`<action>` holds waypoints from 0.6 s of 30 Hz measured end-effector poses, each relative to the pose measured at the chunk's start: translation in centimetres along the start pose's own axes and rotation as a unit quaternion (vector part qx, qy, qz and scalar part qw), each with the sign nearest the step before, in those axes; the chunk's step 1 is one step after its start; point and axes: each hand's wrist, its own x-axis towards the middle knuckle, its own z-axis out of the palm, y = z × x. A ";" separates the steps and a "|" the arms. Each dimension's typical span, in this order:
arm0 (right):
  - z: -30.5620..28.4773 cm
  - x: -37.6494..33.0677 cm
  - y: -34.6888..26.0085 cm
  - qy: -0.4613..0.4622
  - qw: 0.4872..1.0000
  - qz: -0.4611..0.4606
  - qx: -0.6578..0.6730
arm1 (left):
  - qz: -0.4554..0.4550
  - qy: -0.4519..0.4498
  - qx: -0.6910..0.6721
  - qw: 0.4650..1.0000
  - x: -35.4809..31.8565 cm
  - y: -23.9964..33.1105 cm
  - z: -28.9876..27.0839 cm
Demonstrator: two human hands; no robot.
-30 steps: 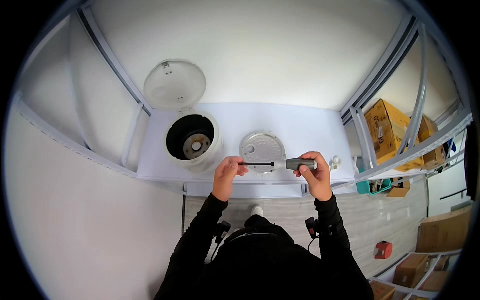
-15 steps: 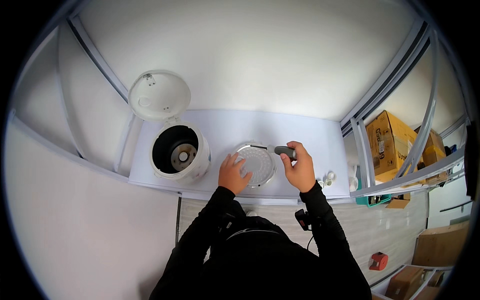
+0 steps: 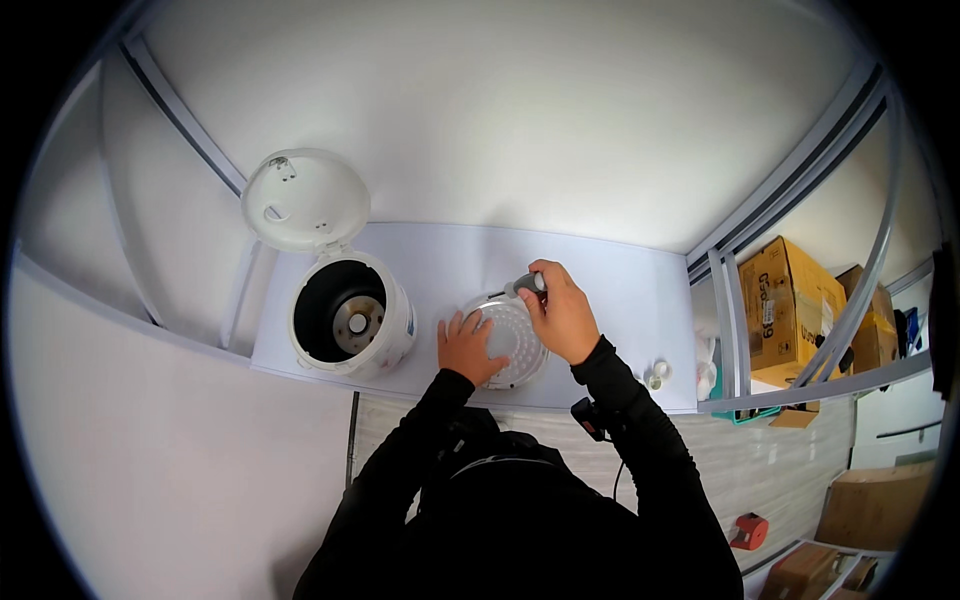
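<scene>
A round pale disc (image 3: 521, 352) with a dimpled face, like a rice cooker's inner lid, lies on the white table. My left hand (image 3: 467, 348) rests on its left side, fingers spread. In my right hand (image 3: 566, 318), fingers closed around its grey handle, is a screwdriver (image 3: 528, 284). Its dark shaft slants down toward the disc's far rim; whether the tip touches the rim is too small to tell. To the left stands a white rice cooker (image 3: 401, 318) with its lid (image 3: 310, 205) swung back. The inside is dark, with a round metal plate at the bottom.
Several small white cup-like pieces (image 3: 657, 375) sit at the table's front right. Frame posts (image 3: 728, 325) rise at the right end of the table (image 3: 630, 290). Beyond them are cardboard boxes (image 3: 785, 310) and a teal bin (image 3: 748, 415). A red object (image 3: 750, 531) is on the floor.
My right hand has moved left with the screwdriver, which now sits closer to the disc's far rim. My left hand stays on the disc. The whole view has shifted slightly.
</scene>
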 end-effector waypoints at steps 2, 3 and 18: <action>0.2 0.5 0.3 -0.002 1.000 -0.018 -0.006 | -0.015 -0.025 -0.005 1.000 0.0 0.3 -0.5; 0.3 0.7 0.4 -0.003 1.000 -0.027 -0.008 | -0.017 -0.025 -0.008 1.000 0.0 0.4 -0.4; 1.5 2.7 0.8 -0.055 0.998 -0.041 -0.008 | -0.033 -0.056 -0.012 0.998 0.3 0.7 -1.0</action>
